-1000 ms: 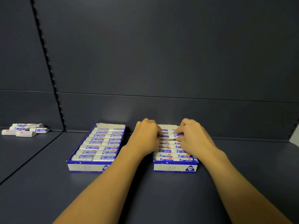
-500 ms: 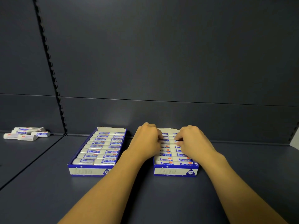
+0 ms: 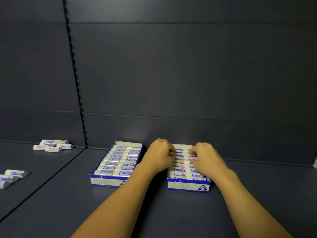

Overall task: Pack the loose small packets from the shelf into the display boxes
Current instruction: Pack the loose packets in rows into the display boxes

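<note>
Left hand (image 3: 158,156) and right hand (image 3: 206,158) remain curled over packets in the right display box (image 3: 188,185) — grip indeterminate; a nearer loose-packet cluster (image 3: 12,176) has entered view.

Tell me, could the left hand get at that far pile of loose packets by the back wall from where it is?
Probably yes. The left hand is busy in the right box, and the left box stands between it and the pile, but the box is low and nothing rises above it. It looks a long stretch.

I see a dark shelf (image 3: 257,194) carrying two blue display boxes (image 3: 109,182) (image 3: 187,185) and loose packets (image 3: 53,146) (image 3: 16,173) at left.
</note>
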The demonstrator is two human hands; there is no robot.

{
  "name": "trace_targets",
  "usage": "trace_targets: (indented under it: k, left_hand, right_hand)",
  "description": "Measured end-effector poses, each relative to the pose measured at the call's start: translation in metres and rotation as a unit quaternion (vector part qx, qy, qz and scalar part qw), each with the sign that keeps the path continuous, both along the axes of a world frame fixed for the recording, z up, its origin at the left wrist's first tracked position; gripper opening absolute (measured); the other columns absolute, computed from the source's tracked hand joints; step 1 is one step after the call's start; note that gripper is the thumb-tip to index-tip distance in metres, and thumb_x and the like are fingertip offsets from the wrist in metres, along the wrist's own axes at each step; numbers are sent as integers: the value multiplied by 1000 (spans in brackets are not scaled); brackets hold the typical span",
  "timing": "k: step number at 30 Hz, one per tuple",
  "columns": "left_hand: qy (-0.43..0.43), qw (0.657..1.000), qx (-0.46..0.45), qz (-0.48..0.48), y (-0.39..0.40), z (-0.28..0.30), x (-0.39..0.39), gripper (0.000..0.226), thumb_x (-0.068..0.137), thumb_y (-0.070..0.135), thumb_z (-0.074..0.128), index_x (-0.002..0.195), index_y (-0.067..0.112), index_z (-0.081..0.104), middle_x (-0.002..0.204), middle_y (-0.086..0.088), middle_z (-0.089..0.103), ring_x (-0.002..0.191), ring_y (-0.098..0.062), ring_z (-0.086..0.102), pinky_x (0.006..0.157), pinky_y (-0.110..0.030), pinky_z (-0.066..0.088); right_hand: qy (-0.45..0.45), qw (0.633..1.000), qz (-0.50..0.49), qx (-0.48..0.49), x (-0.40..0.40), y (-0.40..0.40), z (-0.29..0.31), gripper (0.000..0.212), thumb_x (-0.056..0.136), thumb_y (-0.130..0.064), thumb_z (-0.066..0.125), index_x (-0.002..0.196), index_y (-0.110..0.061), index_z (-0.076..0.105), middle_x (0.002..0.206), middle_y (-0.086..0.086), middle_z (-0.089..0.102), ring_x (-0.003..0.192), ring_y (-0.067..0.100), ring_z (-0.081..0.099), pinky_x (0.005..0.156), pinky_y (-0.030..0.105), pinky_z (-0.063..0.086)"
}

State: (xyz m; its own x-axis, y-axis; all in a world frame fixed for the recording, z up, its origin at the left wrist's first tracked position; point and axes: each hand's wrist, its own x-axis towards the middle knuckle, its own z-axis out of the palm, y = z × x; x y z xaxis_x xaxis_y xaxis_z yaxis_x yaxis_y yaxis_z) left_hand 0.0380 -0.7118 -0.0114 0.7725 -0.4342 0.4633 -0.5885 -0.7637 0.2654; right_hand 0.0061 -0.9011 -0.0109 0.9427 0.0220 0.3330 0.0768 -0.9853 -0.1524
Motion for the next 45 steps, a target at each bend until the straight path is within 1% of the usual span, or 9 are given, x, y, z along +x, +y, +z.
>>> trace_targets:
  k: [6, 15, 18, 21, 26, 31, 34, 39, 45]
  left_hand:
    - [0, 999, 6, 36, 24, 27, -24, 25, 95, 20, 60, 116, 19, 74, 116, -1, 66, 104, -19, 63, 91, -36, 54]
    - [18, 982, 72, 175, 105, 50, -67, 29, 92, 17, 57, 114, 24, 73, 119, 1, 68, 101, -23, 65, 84, -38, 57]
    - [25, 971, 90, 222, 136, 54, -80, 29, 93, 17, 56, 117, 22, 73, 122, 0, 69, 103, -24, 66, 85, -40, 58]
    - [35, 958, 103, 266, 165, 58, -94, 25, 91, 20, 57, 107, 21, 76, 110, -4, 72, 92, -28, 67, 79, -40, 59]
    - [34, 941, 112, 317, 213, 64, -119, 23, 91, 19, 53, 100, 18, 74, 105, -9, 68, 89, -33, 65, 73, -37, 55]
    - [30, 934, 122, 335, 266, 68, -137, 17, 91, 20, 54, 96, 13, 69, 105, -8, 67, 88, -32, 65, 71, -35, 55]
    - [28, 930, 130, 343, 304, 69, -146, 23, 91, 22, 55, 107, 16, 71, 106, -6, 68, 87, -29, 67, 71, -35, 56]
    - [28, 934, 124, 332, 364, 66, -162, 25, 92, 19, 58, 112, 17, 73, 112, -5, 70, 94, -28, 67, 76, -34, 56]
    - [31, 939, 126, 318, 425, 61, -176, 29, 90, 17, 59, 116, 19, 72, 115, -5, 69, 97, -28, 67, 78, -35, 56]
  right_hand:
    - [-25, 999, 19, 10, -16, 7, 19, 35, 92, -24, 71, 126, -20, 64, 120, -2, 60, 99, 13, 62, 78, 24, 53]
    - [13, 996, 89, -23, -33, 54, 45, 29, 89, -15, 66, 117, -18, 64, 118, 1, 60, 101, 21, 64, 74, 28, 53]
    - [22, 993, 109, -32, -38, 76, 53, 31, 88, -13, 64, 119, -17, 65, 119, 3, 61, 100, 23, 63, 79, 33, 56]
    - [23, 990, 128, -52, -43, 103, 63, 28, 86, -12, 62, 113, -14, 66, 115, 5, 61, 96, 25, 63, 77, 34, 56]
    - [37, 987, 142, -68, -56, 151, 74, 21, 84, -11, 60, 104, -13, 67, 110, 5, 63, 93, 25, 64, 75, 34, 56]
    - [63, 986, 134, -74, -68, 199, 73, 22, 86, -11, 60, 107, -13, 66, 110, 7, 64, 95, 25, 66, 70, 32, 52]
    - [66, 986, 137, -69, -77, 235, 73, 22, 89, -12, 60, 110, -11, 65, 114, 9, 65, 99, 27, 66, 78, 34, 57]
    - [59, 985, 148, -70, -95, 302, 76, 25, 84, -5, 56, 106, -8, 67, 107, 10, 65, 93, 29, 65, 71, 34, 53]
    - [43, 985, 154, -70, -107, 369, 77, 25, 85, -8, 55, 107, -10, 67, 110, 11, 63, 95, 31, 65, 77, 35, 56]
